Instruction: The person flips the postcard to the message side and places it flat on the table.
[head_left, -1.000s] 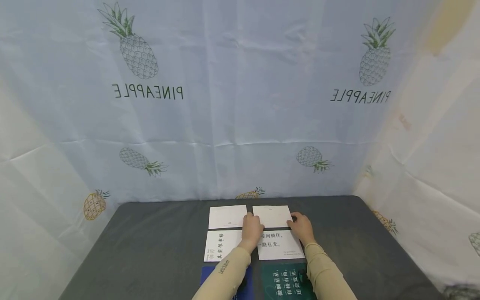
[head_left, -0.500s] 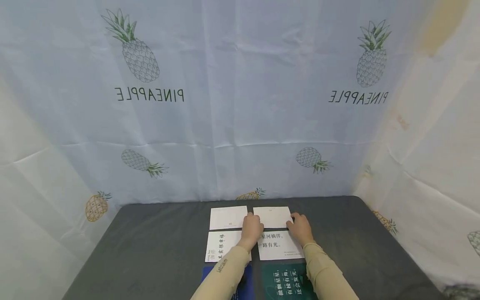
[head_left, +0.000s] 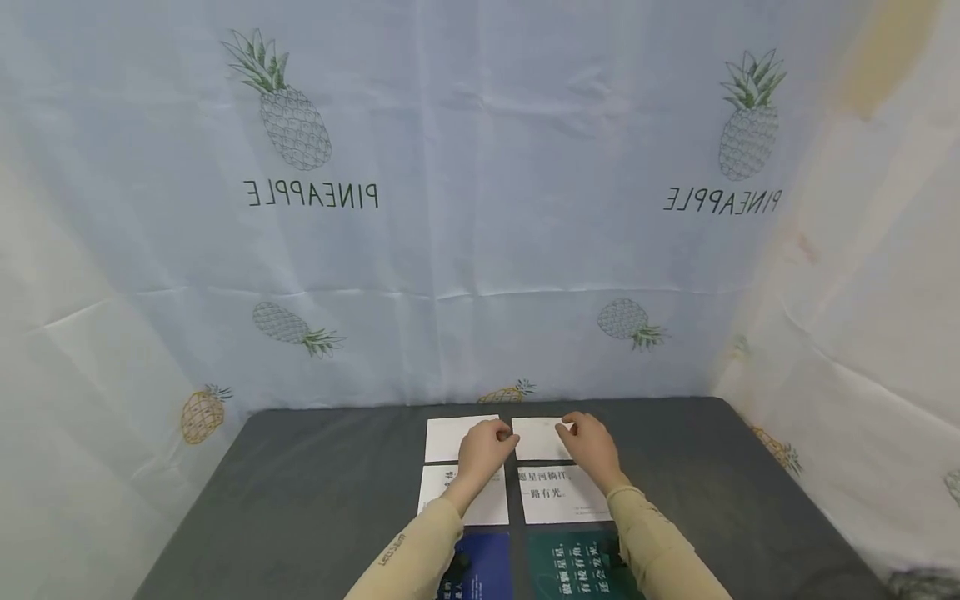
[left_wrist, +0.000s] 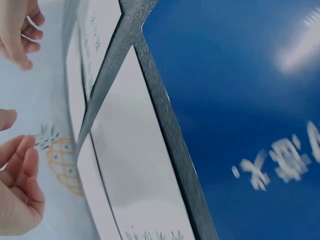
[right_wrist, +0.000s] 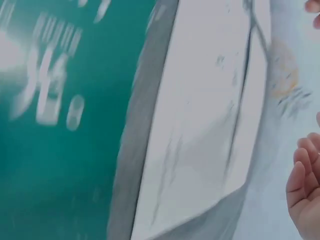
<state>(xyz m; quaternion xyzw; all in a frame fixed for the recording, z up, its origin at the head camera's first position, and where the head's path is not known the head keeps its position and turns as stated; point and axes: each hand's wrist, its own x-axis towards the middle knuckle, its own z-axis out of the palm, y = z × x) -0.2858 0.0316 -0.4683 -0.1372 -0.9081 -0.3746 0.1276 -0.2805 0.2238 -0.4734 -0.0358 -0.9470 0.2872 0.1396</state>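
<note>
Six postcards lie in two columns on the dark table. My left hand [head_left: 482,454] hovers over the left column, near the back left white card [head_left: 450,437], fingers loosely bent around nothing. Over the back right white card [head_left: 534,439] hangs my right hand [head_left: 591,450], also holding nothing. Below these lie a middle left white card [head_left: 483,504], partly hidden by the left wrist, and a middle right card [head_left: 547,496] with dark printed characters. Closest to me are a blue card [head_left: 487,567] and a green card [head_left: 551,558], both partly covered by the forearms.
The dark table [head_left: 322,500] extends on both sides of the cards. A pale curtain [head_left: 480,208] printed with pineapples stands behind the table's back edge and along its sides.
Both hands have come away from the back right card. The left hand has moved left and the right hand slightly up and inward. The cards appear to lie in the same arrangement.
</note>
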